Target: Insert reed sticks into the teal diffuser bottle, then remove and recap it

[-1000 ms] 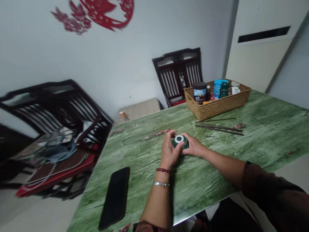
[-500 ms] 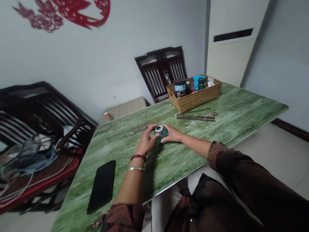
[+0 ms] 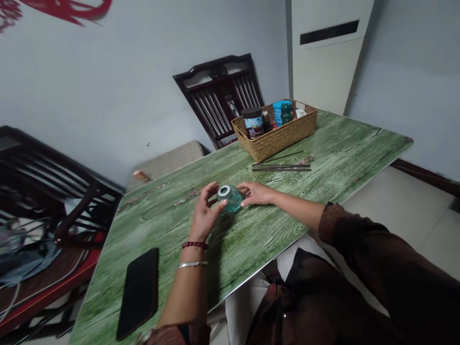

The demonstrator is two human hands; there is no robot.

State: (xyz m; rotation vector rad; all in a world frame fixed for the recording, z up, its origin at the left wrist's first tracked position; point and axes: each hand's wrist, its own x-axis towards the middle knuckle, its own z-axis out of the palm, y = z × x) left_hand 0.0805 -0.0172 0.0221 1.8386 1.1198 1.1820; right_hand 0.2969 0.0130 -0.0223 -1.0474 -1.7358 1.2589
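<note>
your glass bottle point(image 3: 234, 201) is translucent teal with a silvery ring point(image 3: 224, 196), and the counter point(image 3: 258, 235) is streaked green like wood grain, with pinkish-red blossom sprigs. you wear a dark red bracelet point(image 3: 194, 245) and a silver bangle point(image 3: 193, 264); your basket point(image 3: 283, 139) is woven tan.

Left hand point(image 3: 205, 216) and right hand point(image 3: 258, 193) curved about a blue-green glass bottle point(image 3: 235, 201), one each side; pale ring at its mouth; firmness of grip unclear. Green table point(image 3: 258, 235) beneath. Thin dark sticks point(image 3: 282, 167) beyond, near filled woven basket point(image 3: 283, 142). Black phone point(image 3: 139, 292) lying flat, left. Dark chair point(image 3: 218, 72) behind.
</note>
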